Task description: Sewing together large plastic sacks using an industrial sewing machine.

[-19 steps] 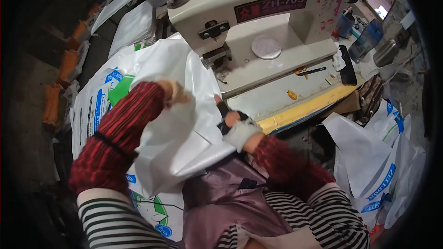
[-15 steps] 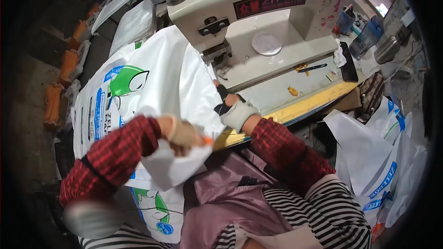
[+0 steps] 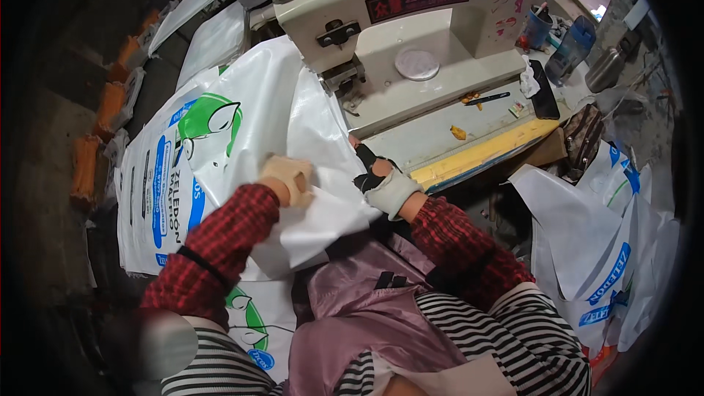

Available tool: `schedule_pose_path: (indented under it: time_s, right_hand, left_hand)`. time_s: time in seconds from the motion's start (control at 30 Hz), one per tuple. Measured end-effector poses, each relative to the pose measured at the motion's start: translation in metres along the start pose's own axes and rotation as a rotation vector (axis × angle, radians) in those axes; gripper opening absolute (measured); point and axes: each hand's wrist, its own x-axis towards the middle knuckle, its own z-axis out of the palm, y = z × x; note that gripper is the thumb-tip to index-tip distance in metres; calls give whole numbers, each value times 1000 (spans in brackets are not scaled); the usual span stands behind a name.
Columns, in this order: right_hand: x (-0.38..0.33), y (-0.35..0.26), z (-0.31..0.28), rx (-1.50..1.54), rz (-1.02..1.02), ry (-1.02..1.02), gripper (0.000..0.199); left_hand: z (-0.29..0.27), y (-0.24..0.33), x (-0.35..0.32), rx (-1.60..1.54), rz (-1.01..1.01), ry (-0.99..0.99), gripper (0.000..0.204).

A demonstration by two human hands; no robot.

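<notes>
A large glossy white printed bag (image 3: 257,125), with a green picture and blue and black print, spreads from the far left to my lap, its right edge beside the sewing machine's head. My left hand (image 3: 292,178), in a beige fingerless glove, rests on the bag; its fingers are hidden in the folds. At the bag's right edge is my right hand (image 3: 389,187), in a white and black glove, its fingers closed at that edge. The cream sewing machine (image 3: 411,18) stands just beyond both hands, a pale round disc (image 3: 417,63) on its base.
A yellow strip (image 3: 484,152) lines the table's front edge. On the table lie a black pen (image 3: 488,99), a dark phone (image 3: 543,92) and crumpled tissue. A blue cup (image 3: 537,28) and bottles stand farther right. More white bags (image 3: 579,249) hang at the right.
My left hand has moved up and slightly right over the bag, and the orange spot at its fingers no longer shows. The bag's near flap has shifted right. My right hand stays at the edge.
</notes>
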Motion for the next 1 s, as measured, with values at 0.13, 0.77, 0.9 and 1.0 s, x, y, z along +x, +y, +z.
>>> schedule_pose_path:
  time_s: [0.13,0.77,0.9,1.0]
  right_hand:
    - [-7,2,-8,-38,-58,16,67]
    - [52,-37,-20,-488,245,-208,65]
    - [70,-64,-37,-324,255,-106,56]
    - [55,-15,9,91,94,294,41]
  left_hand:
    - [-50,-41,-28,15,-87,-166,34]
    - [-186,73,-148,511,516,-69,25]
    - [-118,92,-99,275,459,-252,16]
    - [-58,115,-66,-175,521,-120,22]
